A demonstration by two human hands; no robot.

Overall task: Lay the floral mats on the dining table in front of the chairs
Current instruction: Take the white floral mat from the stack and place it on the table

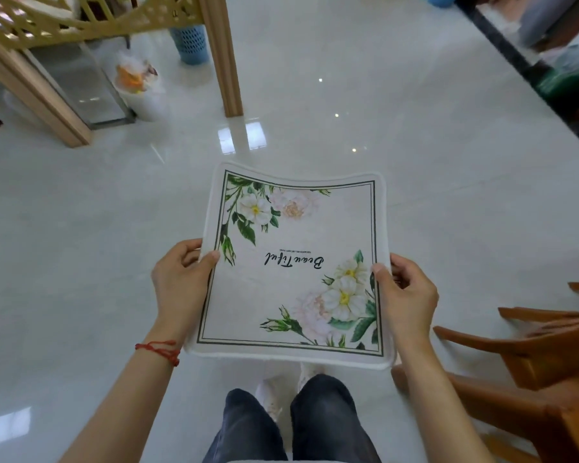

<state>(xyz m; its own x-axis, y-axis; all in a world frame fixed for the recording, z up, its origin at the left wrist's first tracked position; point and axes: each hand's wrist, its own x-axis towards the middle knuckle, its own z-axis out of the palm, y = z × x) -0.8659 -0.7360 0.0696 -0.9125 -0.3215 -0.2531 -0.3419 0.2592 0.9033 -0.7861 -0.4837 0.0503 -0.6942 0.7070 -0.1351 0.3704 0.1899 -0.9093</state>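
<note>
White fabric floral mat (pixel 291 262), square with rounded corners, dark double-line border, printed blooms and green leaves at two opposite corners, and the script word "Beautiful" across the middle, reading upside down from the wearer's side. Position: held flat in the air in front of the body, above the glossy pale tiled floor (pixel 415 162), resting on no surface. The far edge sags slightly in a wave.

Left hand (pixel 181 279): clamped on the mat's left edge, thumb on top, fingers curled beneath. Red string bracelet (pixel 159 350) on that wrist.

Right hand (pixel 406 295): clamped on the mat's right edge, thumb on top, fingers tucked under.

Containers:
- White bin (pixel 144 98) lined with a clear bag, standing on the floor at upper left; contents include something orange and some white crumpled material, too blurred to name further.
- Blue perforated basket (pixel 191 45), upright on the floor behind a wooden post; contents cannot be told.
- Green container (pixel 564 80) at upper right, partly veiled by clear plastic; contents cannot be told.

Furniture: pale wooden lattice screen (pixel 91 18) with posts at upper left; brown wooden chair (pixel 532 355) at lower right, just beside the right forearm.

Person: dark trousers (pixel 291 426) and light shoes visible below the mat.
</note>
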